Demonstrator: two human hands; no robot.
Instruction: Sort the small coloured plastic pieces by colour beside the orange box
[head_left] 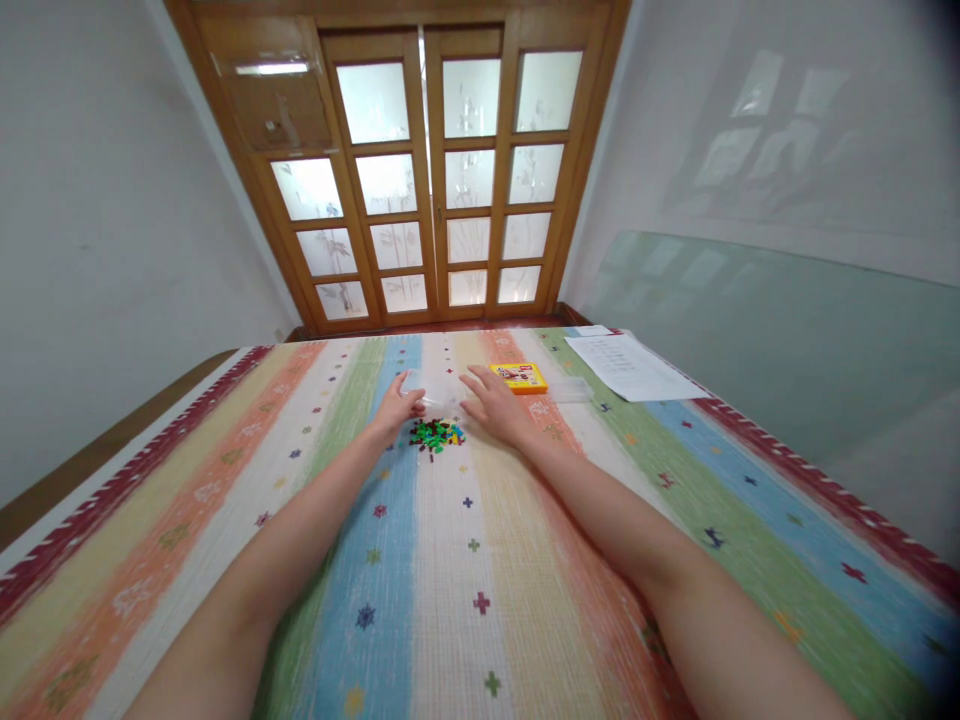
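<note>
A clear plastic container (436, 390) stands on the striped tablecloth, between my two hands. My left hand (399, 405) is at its left side, thumb and fingers closed on its edge. On the right, my right hand (491, 400) has its fingers spread close to the container, with nothing seen in them. Just in front of the container lies a pile of small green, blue, yellow and dark red pieces (435, 435). Beside my right hand is a yellow and red box (519, 377).
Right of the yellow box lies a clear plastic lid or tray (570, 390). Printed white sheets (631, 366) rest near the table's right edge. Beyond the far edge of the table stand wooden doors with glass panes (431, 180). A glass panel leans at the right wall.
</note>
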